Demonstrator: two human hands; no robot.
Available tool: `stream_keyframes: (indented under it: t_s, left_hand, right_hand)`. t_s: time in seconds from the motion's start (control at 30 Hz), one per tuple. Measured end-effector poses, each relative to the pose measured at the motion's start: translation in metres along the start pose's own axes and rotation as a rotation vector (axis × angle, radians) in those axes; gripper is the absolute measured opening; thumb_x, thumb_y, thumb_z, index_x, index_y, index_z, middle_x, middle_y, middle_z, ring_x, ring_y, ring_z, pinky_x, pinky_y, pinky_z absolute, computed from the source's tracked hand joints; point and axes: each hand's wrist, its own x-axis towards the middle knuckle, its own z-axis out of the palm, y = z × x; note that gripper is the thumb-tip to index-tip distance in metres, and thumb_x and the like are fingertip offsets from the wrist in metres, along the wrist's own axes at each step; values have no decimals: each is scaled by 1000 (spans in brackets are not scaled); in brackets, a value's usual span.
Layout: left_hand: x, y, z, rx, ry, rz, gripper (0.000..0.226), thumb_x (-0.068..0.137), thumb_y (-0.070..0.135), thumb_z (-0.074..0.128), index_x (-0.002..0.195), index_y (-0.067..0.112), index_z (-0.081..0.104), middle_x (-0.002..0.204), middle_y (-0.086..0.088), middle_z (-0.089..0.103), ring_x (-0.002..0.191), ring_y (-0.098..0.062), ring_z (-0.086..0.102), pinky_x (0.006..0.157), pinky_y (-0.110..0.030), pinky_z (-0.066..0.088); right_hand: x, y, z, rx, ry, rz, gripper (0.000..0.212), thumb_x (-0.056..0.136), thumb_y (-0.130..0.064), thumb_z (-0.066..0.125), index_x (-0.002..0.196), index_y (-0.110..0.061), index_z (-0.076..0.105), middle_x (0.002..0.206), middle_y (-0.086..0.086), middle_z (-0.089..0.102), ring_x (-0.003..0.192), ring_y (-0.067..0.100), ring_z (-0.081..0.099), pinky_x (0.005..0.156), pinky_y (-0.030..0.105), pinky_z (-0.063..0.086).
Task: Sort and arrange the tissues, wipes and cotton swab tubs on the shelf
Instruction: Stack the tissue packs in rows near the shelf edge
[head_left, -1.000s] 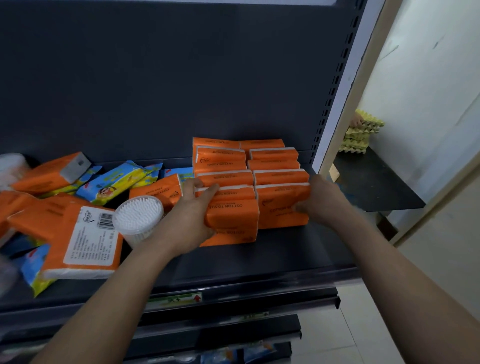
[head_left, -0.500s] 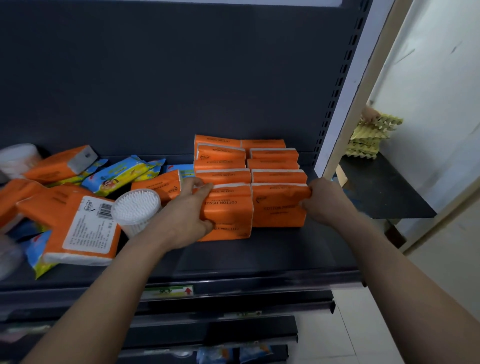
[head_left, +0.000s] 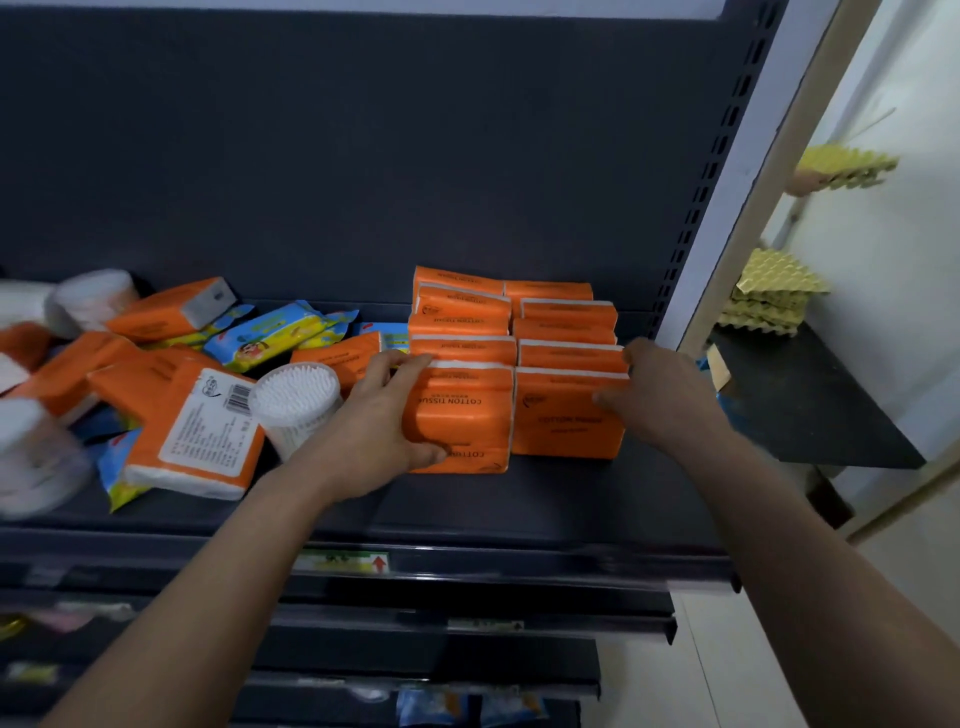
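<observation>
Two rows of upright orange tissue packs (head_left: 566, 332) stand at the right end of the dark shelf (head_left: 519, 499). My left hand (head_left: 379, 426) grips the front pack of the left row (head_left: 462, 421), thumb under it and fingers on its top. My right hand (head_left: 660, 395) presses against the right side of the front pack of the right row (head_left: 561, 415). A round tub of cotton swabs (head_left: 296, 400) stands just left of my left hand. Blue and yellow wipe packs (head_left: 270, 332) and loose orange tissue packs (head_left: 202, 436) lie in a heap to the left.
More swab tubs (head_left: 91, 296) lie at the far left, one blurred at the front left (head_left: 31, 457). The shelf upright (head_left: 727, 171) bounds the right end. Beyond it a dark table (head_left: 810, 415) carries yellow egg trays (head_left: 769, 296). Lower shelves lie below.
The front pack of the left row has been pushed back and stood more upright against its row. Both hands stayed on the front packs, and the view has shifted slightly.
</observation>
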Motion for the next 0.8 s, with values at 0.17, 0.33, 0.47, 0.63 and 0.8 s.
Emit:
stream_keyframes:
  t_s: [0.17,0.33,0.47,0.63,0.8]
  left_hand:
    - [0,2,-10,-89,58,37,90,69,47,73,143,27,27,137,11,27,121,-5,33,101,-23,31]
    - [3,-9,-28,-62,304,148,50,82,27,68,128,17,52,117,2,54,111,-13,51,86,-13,31]
    - [-3,-41,-55,-18,360,157,38,82,16,66,119,13,59,112,-3,61,105,-17,54,85,-13,31]
    - [-16,-98,-93,31,367,96,34,81,11,67,114,11,62,110,-6,63,103,-20,57,88,-18,36]
    - [-29,-140,-115,65,294,48,36,80,15,69,116,14,61,115,-4,59,110,-19,53,89,-15,30]
  right_hand:
    - [-3,-13,-1,-4,35,-81,38,88,-24,60,123,-12,50,121,9,53,110,25,50,78,30,37]
    - [-5,-49,3,29,88,-188,44,89,-28,59,130,-16,50,129,4,54,117,20,50,87,29,40]
    - [-5,-93,19,9,83,-294,47,89,-29,60,132,-15,49,136,2,51,127,19,44,100,27,34]
    - [1,-157,55,-61,81,-433,45,85,-27,65,126,-15,55,131,5,55,125,21,45,100,24,24]
    - [5,-205,88,-116,-118,-530,62,81,-36,68,135,-17,46,136,7,49,127,23,41,102,26,28]
